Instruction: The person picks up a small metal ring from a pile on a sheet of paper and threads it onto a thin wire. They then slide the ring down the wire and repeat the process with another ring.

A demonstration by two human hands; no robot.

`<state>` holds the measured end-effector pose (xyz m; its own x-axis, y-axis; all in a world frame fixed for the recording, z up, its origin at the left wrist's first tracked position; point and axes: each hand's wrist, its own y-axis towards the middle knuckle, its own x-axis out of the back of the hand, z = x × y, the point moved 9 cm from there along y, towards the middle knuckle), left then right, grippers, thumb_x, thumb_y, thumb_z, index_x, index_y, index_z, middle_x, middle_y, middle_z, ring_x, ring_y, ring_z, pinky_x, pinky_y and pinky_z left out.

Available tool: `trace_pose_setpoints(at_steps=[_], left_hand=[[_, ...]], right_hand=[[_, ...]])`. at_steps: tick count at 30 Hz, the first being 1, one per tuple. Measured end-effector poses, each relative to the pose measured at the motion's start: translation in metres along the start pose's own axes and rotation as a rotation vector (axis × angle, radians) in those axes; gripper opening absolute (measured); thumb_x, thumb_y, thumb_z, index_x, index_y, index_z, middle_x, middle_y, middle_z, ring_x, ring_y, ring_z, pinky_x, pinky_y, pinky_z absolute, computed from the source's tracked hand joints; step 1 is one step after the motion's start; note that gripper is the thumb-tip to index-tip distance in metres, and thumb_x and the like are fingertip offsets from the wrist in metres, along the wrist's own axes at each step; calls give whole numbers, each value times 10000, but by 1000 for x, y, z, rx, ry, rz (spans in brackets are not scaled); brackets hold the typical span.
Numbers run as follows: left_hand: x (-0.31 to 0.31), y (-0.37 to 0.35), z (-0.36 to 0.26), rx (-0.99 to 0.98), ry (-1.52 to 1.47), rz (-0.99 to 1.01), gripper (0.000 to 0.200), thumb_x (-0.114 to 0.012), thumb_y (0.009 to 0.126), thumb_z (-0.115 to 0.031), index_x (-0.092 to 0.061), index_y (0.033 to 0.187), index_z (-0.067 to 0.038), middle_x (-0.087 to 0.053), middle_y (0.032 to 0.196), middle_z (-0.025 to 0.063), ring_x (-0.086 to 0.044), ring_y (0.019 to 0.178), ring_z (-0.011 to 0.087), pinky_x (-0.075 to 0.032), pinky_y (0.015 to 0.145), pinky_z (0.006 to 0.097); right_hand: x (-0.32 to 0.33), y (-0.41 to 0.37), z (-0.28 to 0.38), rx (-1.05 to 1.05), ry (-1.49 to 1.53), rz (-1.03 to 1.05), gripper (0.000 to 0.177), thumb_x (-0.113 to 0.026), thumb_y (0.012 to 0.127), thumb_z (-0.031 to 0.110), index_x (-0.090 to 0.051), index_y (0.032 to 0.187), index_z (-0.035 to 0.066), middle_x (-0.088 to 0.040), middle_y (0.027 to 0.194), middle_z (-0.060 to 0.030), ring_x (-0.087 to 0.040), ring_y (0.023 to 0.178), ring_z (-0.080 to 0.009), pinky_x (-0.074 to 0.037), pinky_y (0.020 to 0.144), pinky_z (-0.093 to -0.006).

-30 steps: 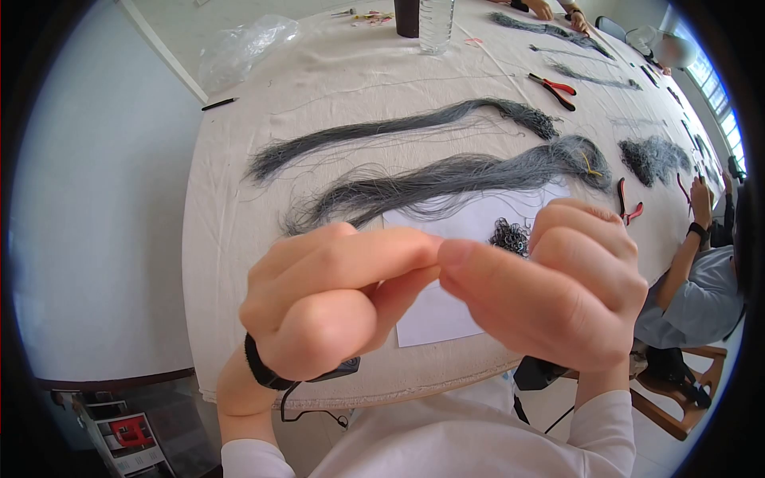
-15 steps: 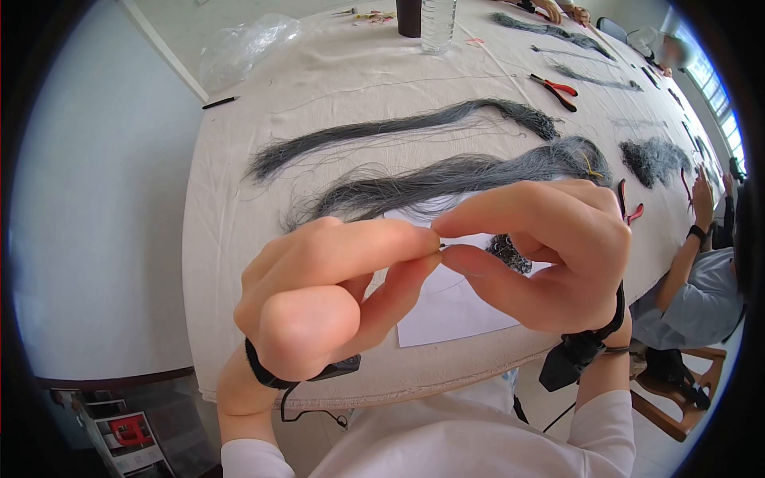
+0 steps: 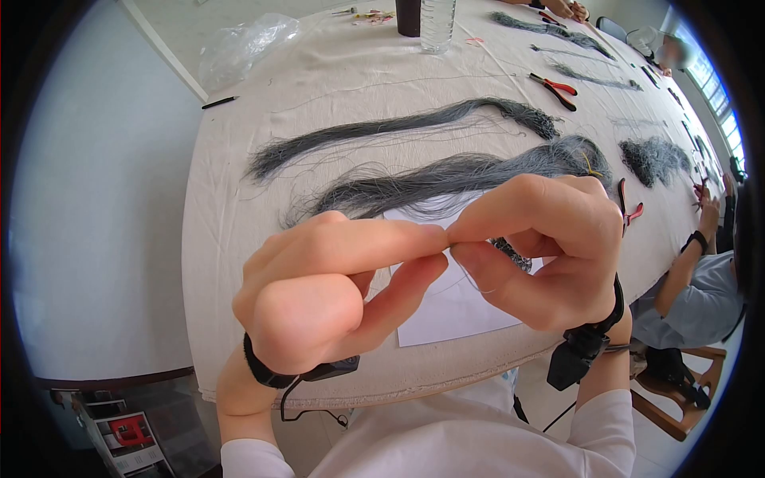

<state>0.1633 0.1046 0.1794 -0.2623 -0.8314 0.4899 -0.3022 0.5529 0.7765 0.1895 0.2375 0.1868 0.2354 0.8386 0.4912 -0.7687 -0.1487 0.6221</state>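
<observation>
My left hand [image 3: 319,279] and my right hand [image 3: 550,247] meet over a white sheet of paper [image 3: 454,315], fingertips touching. My right thumb and forefinger pinch a thin pale strand [image 3: 470,279], which curves down across the thumb. The left forefinger rests against the right fingertips, its thumb tip slightly below; whatever lies between the left tips is too small to make out. Partly hidden behind my right hand is a clump of small dark metal pieces [image 3: 514,253]. A large grey bundle of strands [image 3: 446,179] lies just beyond both hands.
Another grey bundle [image 3: 374,127] lies farther back. Red-handled pliers [image 3: 558,89] rest behind it, and a second pair [image 3: 629,209] is right of my hand. A clear bottle [image 3: 438,28] and dark cup [image 3: 408,17] stand at the back. A co-worker's arm [image 3: 685,255] is at right.
The left thumb has drawn slightly down from its forefinger, and the fingertip meeting point has shifted slightly right. A small dark bit at the tips no longer shows; more of the strand does.
</observation>
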Motion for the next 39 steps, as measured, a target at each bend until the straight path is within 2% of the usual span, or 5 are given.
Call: trace_pose_setpoints(at_steps=[5,10,16,21,39], left_hand=[[1,2,1,-1,2,-33,526,-672,736,164,-252,901,-105,-645,934,244,-620,665,167,-435,495,198],[9,4,-1,-59,-15,-186,513,-759,680,135,-302,798,-67,-675,858,190,-605,559,181,-447,412,231],[13,0,-3,-95,-53,-193,524,-758,674,147,-300,810,-68,-669,913,188,-544,515,148,-423,394,225],[10,-4,-6,-38,27,-53,482,-648,789,116,-258,953,-115,-613,960,226,-569,622,164,-467,568,224],[9,-5,-21,-106,131,-47,489,-665,760,120,-297,959,-133,-579,981,212,-459,516,140,-396,430,214]], right_hand=[[-2,1,0,1,-15,1,157,-681,672,-41,-672,821,7,-608,583,0,-340,386,-28,-231,378,-206],[-1,-9,26,396,-180,-185,249,-757,600,-37,-687,832,20,-585,575,6,-357,379,-61,-251,371,-208],[-6,-24,42,424,-406,-182,379,-855,564,78,-705,908,122,-320,531,75,-394,440,-81,-319,444,-229],[-9,-27,45,372,-474,-180,380,-838,602,107,-706,957,143,-238,552,74,-321,439,-76,-301,454,-221],[-15,-31,51,520,-450,-170,302,-801,672,176,-691,940,90,-235,604,49,-302,447,-63,-219,424,-226]])
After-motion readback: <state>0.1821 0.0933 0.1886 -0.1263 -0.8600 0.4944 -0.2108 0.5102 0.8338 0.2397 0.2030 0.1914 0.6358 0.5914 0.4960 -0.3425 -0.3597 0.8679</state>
